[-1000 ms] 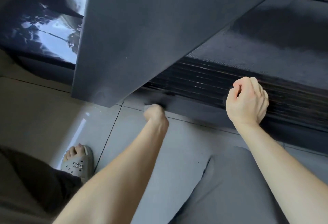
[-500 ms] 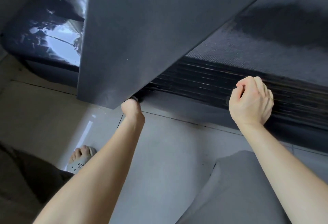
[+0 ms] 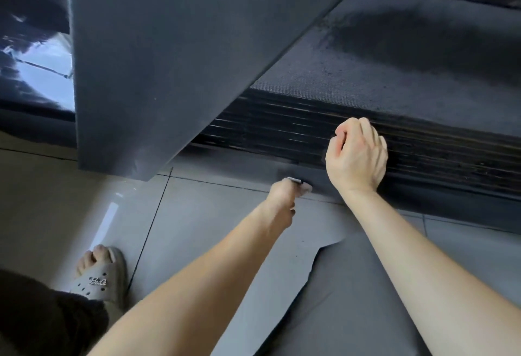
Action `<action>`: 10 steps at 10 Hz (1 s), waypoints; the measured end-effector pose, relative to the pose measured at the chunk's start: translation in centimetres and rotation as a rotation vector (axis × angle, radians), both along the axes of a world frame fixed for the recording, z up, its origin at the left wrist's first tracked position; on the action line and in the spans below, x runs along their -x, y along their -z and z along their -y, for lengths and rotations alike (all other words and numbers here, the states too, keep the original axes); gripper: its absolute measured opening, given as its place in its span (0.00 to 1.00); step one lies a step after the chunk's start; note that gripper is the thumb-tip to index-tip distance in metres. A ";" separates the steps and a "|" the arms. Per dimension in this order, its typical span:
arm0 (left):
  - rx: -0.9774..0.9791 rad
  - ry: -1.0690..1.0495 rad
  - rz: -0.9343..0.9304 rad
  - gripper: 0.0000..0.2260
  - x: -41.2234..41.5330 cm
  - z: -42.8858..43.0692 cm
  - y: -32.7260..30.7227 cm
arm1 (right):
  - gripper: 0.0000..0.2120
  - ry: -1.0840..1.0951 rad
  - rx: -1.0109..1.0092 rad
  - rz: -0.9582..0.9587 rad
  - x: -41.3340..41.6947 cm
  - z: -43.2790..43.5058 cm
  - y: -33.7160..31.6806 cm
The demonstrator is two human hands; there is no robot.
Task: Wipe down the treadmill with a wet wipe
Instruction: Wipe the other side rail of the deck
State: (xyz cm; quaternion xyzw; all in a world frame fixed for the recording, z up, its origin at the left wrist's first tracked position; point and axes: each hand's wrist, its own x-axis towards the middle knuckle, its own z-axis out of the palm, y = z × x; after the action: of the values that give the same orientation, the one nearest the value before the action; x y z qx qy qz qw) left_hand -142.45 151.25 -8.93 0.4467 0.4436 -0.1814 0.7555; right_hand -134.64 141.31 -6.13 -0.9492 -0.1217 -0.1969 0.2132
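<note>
The treadmill has a black textured belt and a ribbed black side rail above a dark lower side strip. My left hand grips a small whitish wet wipe and presses it against the lower side strip, just left of my right wrist. Most of the wipe is hidden inside the fingers. My right hand rests on the ribbed rail with its fingers curled into a fist and nothing visible in it.
A wide dark grey panel slants over the rail's left part. Pale floor tiles run along the treadmill. A foot in a beige sandal is at lower left, a grey trouser leg at lower centre.
My left hand first slid left along the lower strip to the panel's corner, then back right to beside my right wrist. My right hand stayed on the rail.
</note>
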 end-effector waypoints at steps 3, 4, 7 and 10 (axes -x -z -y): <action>-0.365 -0.241 -0.084 0.03 2.5 -8.8 -0.7 | 0.04 0.001 -0.017 0.020 -0.1 0.0 0.5; -0.250 0.018 -0.065 0.06 1.0 -4.3 -1.0 | 0.04 0.009 -0.022 0.021 -0.3 0.2 0.6; -0.623 0.263 0.144 0.12 3.1 -4.2 -3.6 | 0.05 -0.048 0.064 0.151 -1.2 8.7 -0.5; -1.839 0.782 0.181 0.12 -0.3 -7.6 -9.6 | 0.09 0.034 0.041 0.121 -1.1 9.4 0.7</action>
State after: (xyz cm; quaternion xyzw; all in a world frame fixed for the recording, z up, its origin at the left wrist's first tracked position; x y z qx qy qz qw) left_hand -142.15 158.81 0.63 0.9836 0.1745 0.0312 0.0349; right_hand -133.55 131.93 -6.86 -0.9416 -0.1224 -0.2551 0.1825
